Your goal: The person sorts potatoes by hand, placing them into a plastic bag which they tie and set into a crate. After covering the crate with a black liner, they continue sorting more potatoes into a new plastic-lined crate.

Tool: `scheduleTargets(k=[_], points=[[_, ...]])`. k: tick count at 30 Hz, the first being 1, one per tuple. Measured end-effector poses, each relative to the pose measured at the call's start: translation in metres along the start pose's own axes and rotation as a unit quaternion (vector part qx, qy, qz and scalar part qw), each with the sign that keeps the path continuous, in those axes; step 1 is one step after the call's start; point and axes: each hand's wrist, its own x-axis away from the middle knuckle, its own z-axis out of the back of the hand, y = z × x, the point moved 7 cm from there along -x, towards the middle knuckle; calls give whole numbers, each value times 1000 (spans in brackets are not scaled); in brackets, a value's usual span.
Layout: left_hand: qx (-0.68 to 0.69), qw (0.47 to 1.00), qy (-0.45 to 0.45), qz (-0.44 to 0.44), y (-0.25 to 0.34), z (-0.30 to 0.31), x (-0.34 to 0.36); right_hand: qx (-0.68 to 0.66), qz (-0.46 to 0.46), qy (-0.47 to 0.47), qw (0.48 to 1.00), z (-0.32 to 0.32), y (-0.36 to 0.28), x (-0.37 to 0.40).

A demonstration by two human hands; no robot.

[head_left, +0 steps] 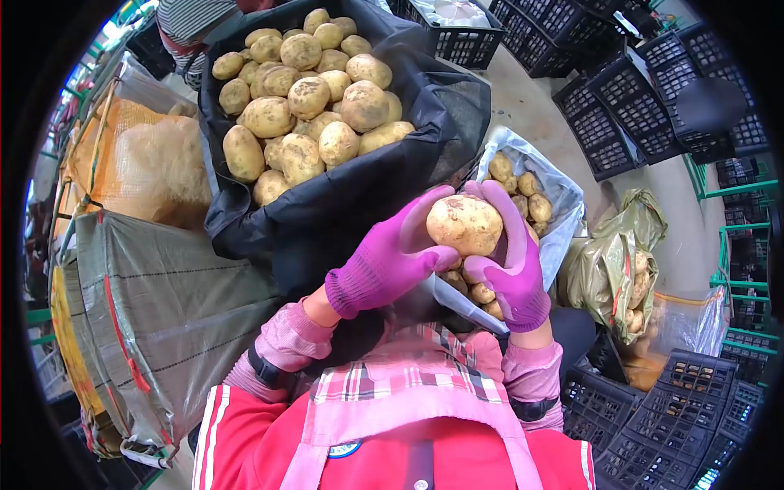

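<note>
Potato (464,224) in both gloved hands, you seem to be at a holding-and-turning step, with its broad side, marked by a brown patch near the top, towards you. Your left hand (392,253) cups one side, fingers curled around the far edge and thumb pressed at the lower near edge. Your right hand (516,273) closes from the other side, its fingers bunched together over the top and its thumb beneath; the far fingertips are hidden, so you cannot tell how they meet. The potato appears over the left part of the lined crate (570,206), though its height above the potatoes there is unclear. Up to your left, the black bag (335,204) holds a large heap. Any next move likely calls for even pressure from both palms; freeing one hand would require the other to take the weight from below.
</note>
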Motion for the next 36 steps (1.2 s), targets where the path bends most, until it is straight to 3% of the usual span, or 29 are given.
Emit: scheduleTargets(k=[1, 2, 6, 9, 12, 15, 19, 20, 24, 27, 28, 30, 33, 36], points=[[-50, 998, 2, -27, 3, -1, 2, 30, 3, 2, 1000, 0, -4, 2], [-100, 993, 4, -54, 5, -1, 3, 157, 33, -16, 987, 0, -11, 1], [-246, 963, 19, -110, 19, -9, 9, 172, -30, 69, 982, -2, -7, 10], [-158, 982, 42, -90, 9, -6, 11, 240, 40, 59, 968, -4, -16, 12], [-278, 947, 72, -143, 18, -6, 12, 248, 115, 69, 959, -5, -17, 14], [-399, 875, 109, -250, 36, -25, 16, 227, 82, 94, 966, -7, -13, 16], [-389, 879, 100, -259, 45, -32, 15, 113, 21, 142, 983, -3, -11, 22], [-389, 878, 91, -262, 43, -34, 14, 145, 27, 151, 977, 0, -12, 24], [-378, 892, 78, -235, 41, -39, 12, 65, 0, 208, 976, 11, 1, 32], [-323, 931, 71, -152, 33, -36, 7, 174, 81, 210, 959, 13, -11, 37], [-214, 968, 53, -120, 30, -35, 6, 100, 98, 210, 968, 15, -10, 41], [12, 999, 15, -46, 22, -36, 5, 87, 78, 207, 971, 17, -21, 44], [33, 992, -4, -123, 16, -31, 0, 105, 77, 155, 979, 16, -28, 42], [27, 996, -18, -84, 12, -34, 2, 176, 45, 109, 977, 15, -23, 42]])
